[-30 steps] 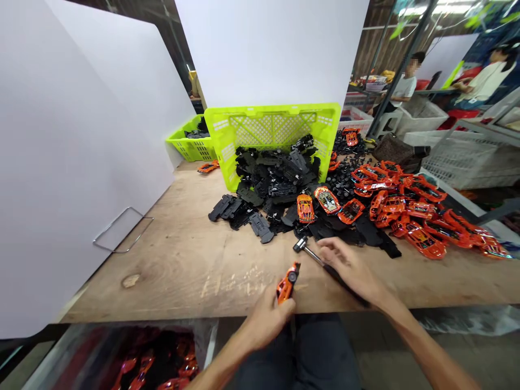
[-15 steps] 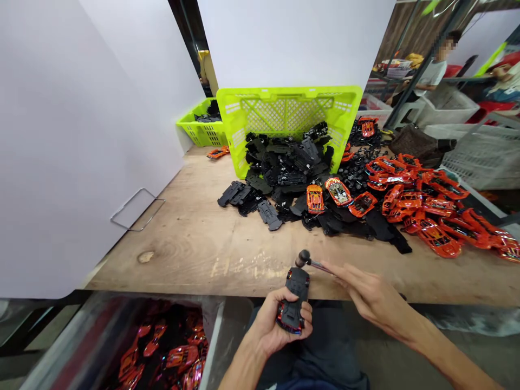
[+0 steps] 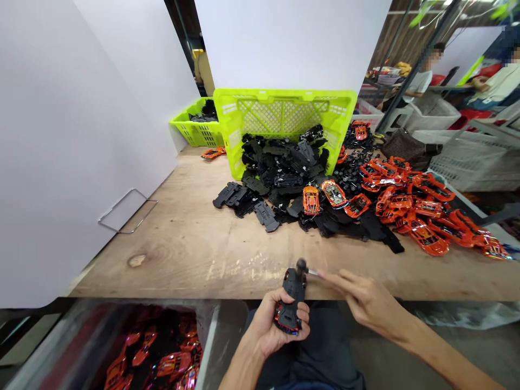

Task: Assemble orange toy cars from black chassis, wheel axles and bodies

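In my left hand (image 3: pixel 273 323) is a toy car (image 3: pixel 291 298), its black underside facing up and a bit of red body showing at the near end. Fingers and thumb wrap round its sides at the table's front edge. My right hand (image 3: pixel 361 297) grips a small hammer (image 3: pixel 301 266) by its thin handle, the index finger stretched along it. The dark hammer head is at the far end of the car's underside; whether it touches cannot be told. Beyond both hands lie loose black car bases (image 3: pixel 266 215) and an orange car (image 3: pixel 311 200).
A lime-green crate (image 3: pixel 284 93) lies tipped, spilling black bases. Orange car shells (image 3: pixel 430 235) are heaped at right, beside black wheels (image 3: pixel 350 172). A wire handle (image 3: pixel 127 211) stands out at left. Below the table, a bin (image 3: pixel 209 346) holds red cars. Co-workers sit at far right.
The hammer head has come down from above the car's far edge to over its underside. My left hand still holds the car. The whole view has shifted slightly.
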The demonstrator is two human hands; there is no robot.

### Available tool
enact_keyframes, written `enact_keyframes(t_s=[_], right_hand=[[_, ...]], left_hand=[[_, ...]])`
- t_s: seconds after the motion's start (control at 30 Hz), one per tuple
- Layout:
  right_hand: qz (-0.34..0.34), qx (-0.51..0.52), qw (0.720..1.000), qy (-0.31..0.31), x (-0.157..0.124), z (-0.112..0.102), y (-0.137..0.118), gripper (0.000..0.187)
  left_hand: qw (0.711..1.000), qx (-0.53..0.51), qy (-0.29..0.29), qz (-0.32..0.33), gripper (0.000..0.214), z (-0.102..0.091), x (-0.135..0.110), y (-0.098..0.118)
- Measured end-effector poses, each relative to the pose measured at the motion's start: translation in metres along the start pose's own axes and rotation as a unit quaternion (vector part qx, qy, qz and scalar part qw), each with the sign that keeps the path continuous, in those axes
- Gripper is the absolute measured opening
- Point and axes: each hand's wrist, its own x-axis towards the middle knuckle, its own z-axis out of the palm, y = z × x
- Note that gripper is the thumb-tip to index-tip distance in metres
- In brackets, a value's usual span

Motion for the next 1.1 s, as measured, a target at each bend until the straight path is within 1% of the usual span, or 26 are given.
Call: enact_keyframes(t_s=[0.07,0.1,0.2,0.3,0.4,0.47,0.53,0.6,0.67,0.73,0.77,0.83,0.87,0.9,0.93,1.0,1.03,1.07,1.1], right_hand=[[0.008,0.026,0.999,0.04,0.012,0.004,0.0,0.05],[0.004,0.039,0.998,0.04,0.018,0.006,0.0,0.049],[-0.008,0.046,0.999,-0.007,0.026,0.006,0.005,0.05],[0.008,0.028,1.0,0.008,0.016,0.002,0.012,0.049],[0.008,-0.013,1.0,-0.011,-0.003,0.004,0.018,0.052],[0.005,-0.028,1.0,-0.011,-0.012,0.006,0.021,0.053],[-0.001,-0.031,0.999,-0.015,-0.015,0.006,0.024,0.053],[-0.001,-0.036,0.999,-0.02,-0.012,0.004,0.031,0.051],[0.009,-0.044,0.999,0.0,-0.004,-0.002,0.042,0.048],[0.015,-0.06,0.997,0.045,0.005,-0.005,0.054,0.043],[0.019,-0.071,0.994,0.077,0.01,-0.005,0.058,0.04],[0.04,-0.069,0.985,0.151,0.016,0.003,0.056,0.037],[0.052,-0.035,0.982,0.18,0.018,0.01,0.05,0.037],[0.062,0.027,0.979,0.191,0.019,0.021,0.041,0.04],[0.067,0.109,0.975,0.183,0.02,0.033,0.03,0.045],[0.063,0.279,0.948,0.138,0.023,0.058,0.007,0.057],[0.069,0.321,0.933,0.148,0.025,0.069,-0.002,0.056],[0.075,0.337,0.923,0.168,0.028,0.078,-0.007,0.048],[0.075,0.328,0.924,0.184,0.032,0.083,-0.009,0.04]], left_hand=[[1.0,-0.001,0.001,-0.001,0.029,-0.001,0.0,0.001],[1.0,0.0,-0.001,-0.001,0.028,-0.001,0.0,0.001],[1.0,0.001,-0.011,-0.002,0.028,-0.002,0.001,0.001],[1.0,-0.002,-0.014,-0.002,0.027,-0.003,0.0,0.001],[1.0,-0.008,-0.018,-0.005,0.026,-0.003,0.0,0.001],[1.0,-0.011,-0.023,-0.003,0.025,-0.002,0.001,0.001],[1.0,-0.008,-0.026,0.001,0.024,-0.001,0.002,0.001],[0.999,0.004,-0.032,0.008,0.021,-0.001,0.001,-0.001],[0.998,0.038,-0.031,0.033,0.016,-0.002,-0.003,-0.007],[0.99,0.116,-0.005,0.081,0.023,-0.003,-0.009,-0.017],[0.978,0.17,0.015,0.118,0.028,-0.002,-0.012,-0.022],[0.936,0.274,0.046,0.215,0.036,0.002,-0.016,-0.03],[0.912,0.308,0.05,0.267,0.038,0.005,-0.016,-0.031],[0.888,0.325,0.048,0.322,0.04,0.01,-0.015,-0.029],[0.866,0.331,0.041,0.373,0.043,0.014,-0.012,-0.024],[0.828,0.341,0.027,0.444,0.045,0.024,-0.007,-0.007],[0.808,0.361,0.026,0.465,0.046,0.028,-0.005,0.005],[0.784,0.394,0.029,0.478,0.046,0.031,-0.005,0.017],[0.756,0.44,0.037,0.483,0.046,0.034,-0.005,0.03]])
